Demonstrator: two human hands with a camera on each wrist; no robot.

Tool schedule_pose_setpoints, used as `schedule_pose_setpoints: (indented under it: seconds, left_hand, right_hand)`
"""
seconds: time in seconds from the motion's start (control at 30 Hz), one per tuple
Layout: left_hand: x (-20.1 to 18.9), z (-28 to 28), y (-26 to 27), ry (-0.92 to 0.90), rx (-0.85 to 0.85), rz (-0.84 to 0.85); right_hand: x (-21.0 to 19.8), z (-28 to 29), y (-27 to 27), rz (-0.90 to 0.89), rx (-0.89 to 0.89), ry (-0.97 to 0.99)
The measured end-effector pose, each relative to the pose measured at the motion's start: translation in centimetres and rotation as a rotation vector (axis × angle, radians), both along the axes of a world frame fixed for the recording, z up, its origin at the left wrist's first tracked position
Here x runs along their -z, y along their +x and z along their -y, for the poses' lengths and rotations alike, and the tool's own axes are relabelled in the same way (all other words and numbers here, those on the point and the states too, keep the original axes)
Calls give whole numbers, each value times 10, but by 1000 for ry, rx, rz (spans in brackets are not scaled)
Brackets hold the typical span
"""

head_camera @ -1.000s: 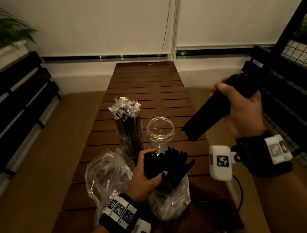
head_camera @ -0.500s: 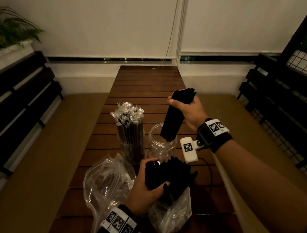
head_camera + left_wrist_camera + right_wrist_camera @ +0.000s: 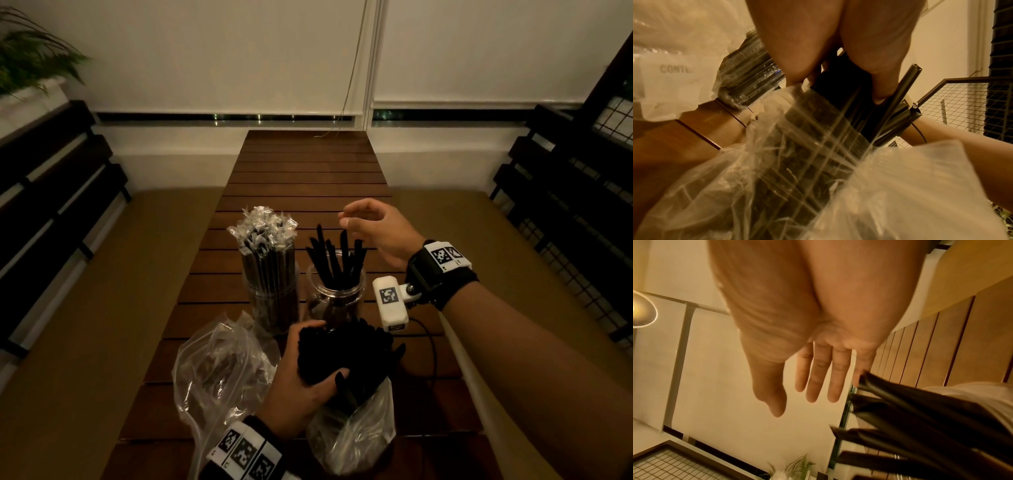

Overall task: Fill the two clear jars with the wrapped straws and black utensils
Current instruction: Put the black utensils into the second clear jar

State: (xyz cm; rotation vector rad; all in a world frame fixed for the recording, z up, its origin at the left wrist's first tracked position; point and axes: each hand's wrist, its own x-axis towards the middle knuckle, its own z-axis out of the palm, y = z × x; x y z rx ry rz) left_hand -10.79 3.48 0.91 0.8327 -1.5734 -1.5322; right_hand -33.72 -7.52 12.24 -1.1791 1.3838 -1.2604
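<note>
Two clear jars stand side by side on the slatted wooden table (image 3: 308, 164). The left jar (image 3: 272, 305) is packed with wrapped straws (image 3: 262, 228). The right jar (image 3: 337, 294) holds several black utensils (image 3: 337, 257) (image 3: 920, 404) fanned out of its mouth. My right hand (image 3: 370, 226) (image 3: 813, 382) hovers just above and right of those utensils, fingers relaxed and empty. Nearer to me, my left hand (image 3: 305, 380) (image 3: 838, 68) grips a bunch of black utensils (image 3: 346, 353) (image 3: 840, 91) that stick out of a clear plastic bag (image 3: 352, 435) (image 3: 777, 186).
A second, crumpled clear plastic bag (image 3: 219, 370) lies on the table left of my left hand. Tan bench cushions (image 3: 85, 325) run along both sides of the table. Dark slatted backrests (image 3: 51, 192) and a wire-mesh panel (image 3: 613, 113) flank them.
My right hand carried a bundle of black utensils from the far right to the right jar and let it go; the utensils now stand in that jar. My left hand has kept its grip.
</note>
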Motion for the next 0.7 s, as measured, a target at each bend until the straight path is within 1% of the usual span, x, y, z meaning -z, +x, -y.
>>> schedule_pose_setpoints:
  seconds: [0.13,0.23,0.33,0.4,0.43,0.5,0.57,0.63,0.7]
  left_hand:
    - [0,1,0,2,-9,18]
    - [0,0,1,-14,-11,46]
    - [-1,-1,1,-22,-12,51]
    - [-2,-2,1,-23,-16,46]
    - [-3,-2,0,-23,-19,45]
    - [-3,-2,0,-18,-19,49]
    - [-2,-2,-1,-5,-18,57]
    - [-1,-3,-1,-6,-16,56]
    - [0,-3,0,-5,-15,50]
  right_hand:
    - [-8,-5,-6,-41,45,-32]
    - [-22,-16,-11,0,73,-71]
    - [-39,-35,-20,-15,129,-117]
    - [-43,-55,-26,-33,172,-133]
    - [-41,-68,-27,-61,193,-134]
    - [-25,-99,-27,-176,204,-123]
    - [0,-134,-23,-266,94,-71]
    - [26,-162,-15,-276,-93,46]
    - [49,-178,-5,-302,-225,129]
